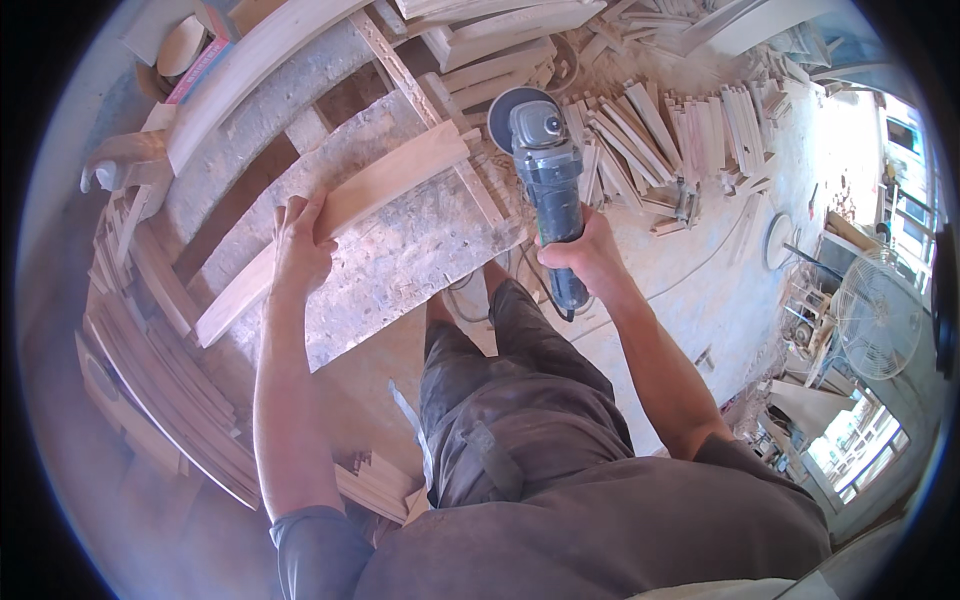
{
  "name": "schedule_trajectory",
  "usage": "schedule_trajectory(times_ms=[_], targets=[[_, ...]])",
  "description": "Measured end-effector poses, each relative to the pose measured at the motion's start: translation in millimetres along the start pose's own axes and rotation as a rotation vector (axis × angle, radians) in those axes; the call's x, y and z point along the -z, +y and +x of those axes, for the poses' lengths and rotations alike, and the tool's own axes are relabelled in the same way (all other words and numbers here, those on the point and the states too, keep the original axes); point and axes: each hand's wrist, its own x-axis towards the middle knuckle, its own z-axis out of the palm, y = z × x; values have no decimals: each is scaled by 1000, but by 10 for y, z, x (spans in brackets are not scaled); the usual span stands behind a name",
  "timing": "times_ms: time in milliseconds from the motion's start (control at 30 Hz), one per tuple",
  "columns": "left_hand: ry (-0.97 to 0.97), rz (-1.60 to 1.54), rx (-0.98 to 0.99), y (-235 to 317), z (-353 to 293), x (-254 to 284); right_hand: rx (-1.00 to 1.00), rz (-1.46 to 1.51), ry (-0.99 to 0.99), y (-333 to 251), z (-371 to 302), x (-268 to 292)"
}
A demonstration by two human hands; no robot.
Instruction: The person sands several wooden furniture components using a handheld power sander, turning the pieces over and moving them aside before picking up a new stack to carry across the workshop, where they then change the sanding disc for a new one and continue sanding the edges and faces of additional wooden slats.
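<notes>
My right hand (585, 254) is wrapped round the body of an angle grinder (553, 180), which I hold up off the bench with its round disc (510, 112) at the far end. The disc is apart from any wood. My left hand (302, 243) grips a long pale wooden board (395, 180) near its middle, fingers over the far edge and thumb on the near side. That board lies slantwise across the worn workbench (370, 275). At its right end it meets a narrow wooden strip (430, 110) that runs across the bench top.
Curved boards (165, 400) are stacked at the left. Beyond the bench lies a heap of wood strips (650, 140) on the floor. A cable (690, 280) trails across the floor. To the right stand a fan (880, 315) and some clutter. Larger planks (260, 70) rest at the far left.
</notes>
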Motion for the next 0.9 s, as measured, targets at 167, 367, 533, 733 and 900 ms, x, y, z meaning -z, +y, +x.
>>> schedule_trajectory(times_ms=[167, 367, 533, 733, 900], targets=[[-7, 26, 0, 73, 4, 40, 20, -163, -27, -152, 47, -102], [-23, 70, 28, 123, -16, 100, 42, -65, -10, -21, 130, -8], [131, -514, 170, 249, -103, 542, 13, 99, 62, 164, -108, 231], [409, -1198, 186, -92, -302, 1347, -66, 226, 84, 354, -419, 305], [536, -1650, 516, -859, -539, 548, -54, 217, 73, 363, -564, 168]])
